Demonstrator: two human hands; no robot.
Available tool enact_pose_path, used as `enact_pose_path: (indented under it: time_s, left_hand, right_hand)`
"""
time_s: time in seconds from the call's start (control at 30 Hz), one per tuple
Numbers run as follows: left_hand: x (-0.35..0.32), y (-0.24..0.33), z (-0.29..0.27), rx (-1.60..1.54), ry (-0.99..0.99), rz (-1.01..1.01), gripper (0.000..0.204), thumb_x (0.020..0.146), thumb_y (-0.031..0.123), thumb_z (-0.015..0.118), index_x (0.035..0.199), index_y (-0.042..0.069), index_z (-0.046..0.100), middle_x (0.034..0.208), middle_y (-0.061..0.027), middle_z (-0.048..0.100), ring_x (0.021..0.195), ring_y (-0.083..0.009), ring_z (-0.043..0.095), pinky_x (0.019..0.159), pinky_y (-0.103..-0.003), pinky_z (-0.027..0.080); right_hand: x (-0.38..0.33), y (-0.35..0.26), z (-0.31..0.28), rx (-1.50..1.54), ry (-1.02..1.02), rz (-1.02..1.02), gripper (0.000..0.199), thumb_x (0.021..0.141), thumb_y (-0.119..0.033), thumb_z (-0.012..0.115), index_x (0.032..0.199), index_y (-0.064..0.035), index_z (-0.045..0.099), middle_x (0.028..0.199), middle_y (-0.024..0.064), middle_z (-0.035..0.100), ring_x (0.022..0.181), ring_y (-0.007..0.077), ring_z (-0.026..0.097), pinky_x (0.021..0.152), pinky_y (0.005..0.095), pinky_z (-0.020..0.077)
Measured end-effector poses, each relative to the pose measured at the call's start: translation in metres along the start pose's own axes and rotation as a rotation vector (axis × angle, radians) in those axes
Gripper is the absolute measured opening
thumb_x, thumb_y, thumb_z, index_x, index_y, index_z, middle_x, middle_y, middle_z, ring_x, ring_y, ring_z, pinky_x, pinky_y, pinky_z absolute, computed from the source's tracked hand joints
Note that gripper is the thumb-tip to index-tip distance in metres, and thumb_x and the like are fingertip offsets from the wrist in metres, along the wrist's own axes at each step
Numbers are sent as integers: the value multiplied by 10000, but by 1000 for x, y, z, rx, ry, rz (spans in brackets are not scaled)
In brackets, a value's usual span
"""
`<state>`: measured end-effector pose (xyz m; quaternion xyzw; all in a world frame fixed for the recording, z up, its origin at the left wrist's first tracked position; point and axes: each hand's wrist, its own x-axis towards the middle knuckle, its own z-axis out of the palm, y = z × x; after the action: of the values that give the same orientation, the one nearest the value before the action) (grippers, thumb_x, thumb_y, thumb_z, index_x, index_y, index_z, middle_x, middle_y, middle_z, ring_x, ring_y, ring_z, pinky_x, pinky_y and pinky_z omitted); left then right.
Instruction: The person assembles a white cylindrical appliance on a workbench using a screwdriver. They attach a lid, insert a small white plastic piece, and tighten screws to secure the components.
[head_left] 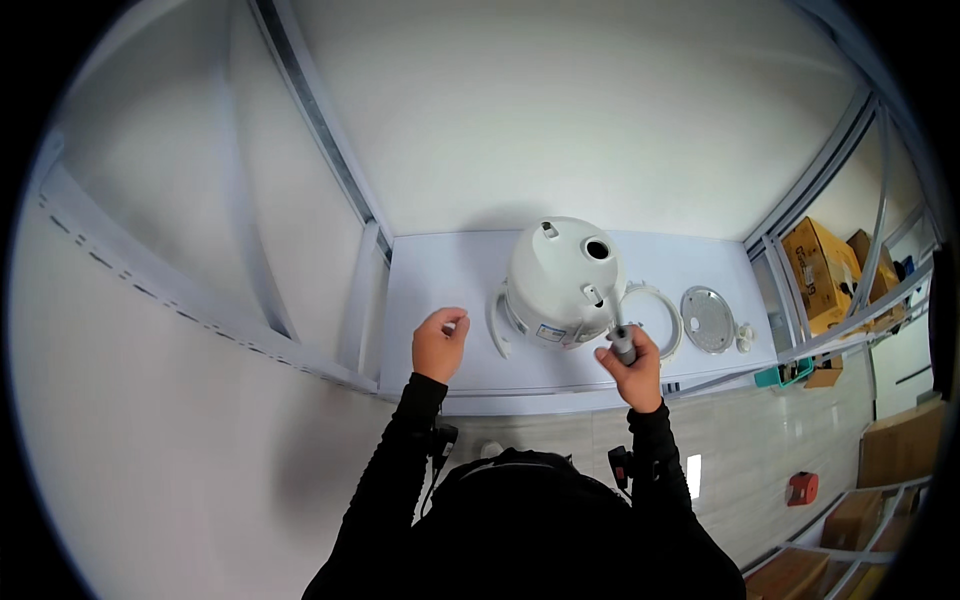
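A white, rounded appliance body (558, 270), looking like an upturned cooker, stands on the white table (430, 270). Its upper face has a dark round hole and small raised brackets, and a label sits low on its near side. My right hand (640, 375) is closed round the grey handle of a screwdriver (623, 345), whose thin shaft points up beside the body's right edge; whether the tip touches is too small to tell. Left of the body, my left hand (438, 345) is raised with fingers curled together. What it may pinch is hidden.
Beside the body lie a curved white strip (496, 325), a white ring (678, 325), a perforated metal disc (708, 320) and small white parts (744, 338). White frame posts (365, 290) flank the table. Cardboard boxes (820, 275) and a red object (802, 488) are to the right.
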<state>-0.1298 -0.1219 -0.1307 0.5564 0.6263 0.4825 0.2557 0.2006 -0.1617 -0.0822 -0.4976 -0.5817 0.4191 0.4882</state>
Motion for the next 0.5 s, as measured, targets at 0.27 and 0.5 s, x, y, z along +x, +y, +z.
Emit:
enact_pose_path:
  time_s: [0.27, 0.5]
  left_hand:
    - [-9, -77, 37, 354, -162, 58, 95, 863, 178, 705, 926, 151, 771, 892, -65, 703, 828, -305, 680, 722, -429, 554]
    - [-10, -98, 56, 361, -206, -3, 103, 865, 200, 703, 927, 150, 768, 906, -81, 704, 853, -323, 680, 730, -447, 554]
  right_hand:
    - [6, 4, 12, 323, 221, -37, 71, 828, -29, 633, 879, -45, 587, 823, 25, 597, 672, 102, 543, 582, 254, 422]
    - [11, 15, 18, 262, 342, -43, 113, 771, -13, 605, 884, -15, 592, 990, 72, 577, 887, 158, 528, 797, 299, 426]
